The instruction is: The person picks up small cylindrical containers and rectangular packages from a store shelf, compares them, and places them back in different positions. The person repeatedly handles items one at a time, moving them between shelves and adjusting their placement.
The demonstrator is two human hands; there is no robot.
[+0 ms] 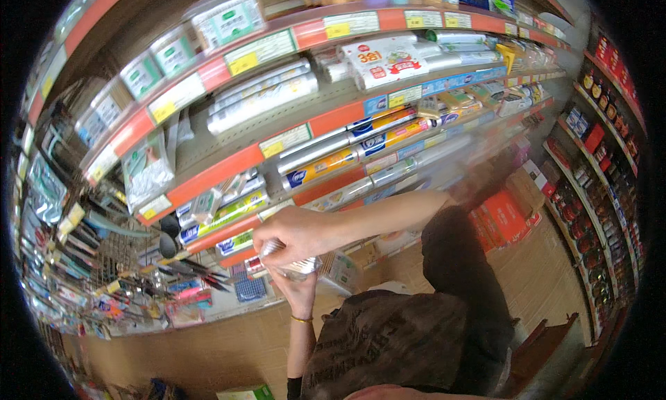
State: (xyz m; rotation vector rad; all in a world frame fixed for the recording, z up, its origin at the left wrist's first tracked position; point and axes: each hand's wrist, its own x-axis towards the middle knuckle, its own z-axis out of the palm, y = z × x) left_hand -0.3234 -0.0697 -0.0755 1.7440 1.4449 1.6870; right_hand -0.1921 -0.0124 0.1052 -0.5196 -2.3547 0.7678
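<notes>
A small, shiny pack in clear plastic (304, 265) is held between my two hands, in front of the lower shelves. My right hand (299, 233) reaches in from the right and closes over its top, with the fingers curled. From below, my left hand (297, 291), with a thin yellow bracelet at the wrist, grips the underside; its fingers are partly hidden. What the pack contains is too blurred to tell. Just right of my left hand is a larger clear pack with a green and white label (341, 272), seemingly holding thin sticks.
Shelves with red price rails (338, 116) curve around the front, bearing boxed rolls (317, 168), a white printed pack (382, 59) and labelled clear tubs (171, 51). Utensils hang at the left (47, 181). Bottled goods line a right-hand rack (598, 88). A red carton (502, 218) is on the floor.
</notes>
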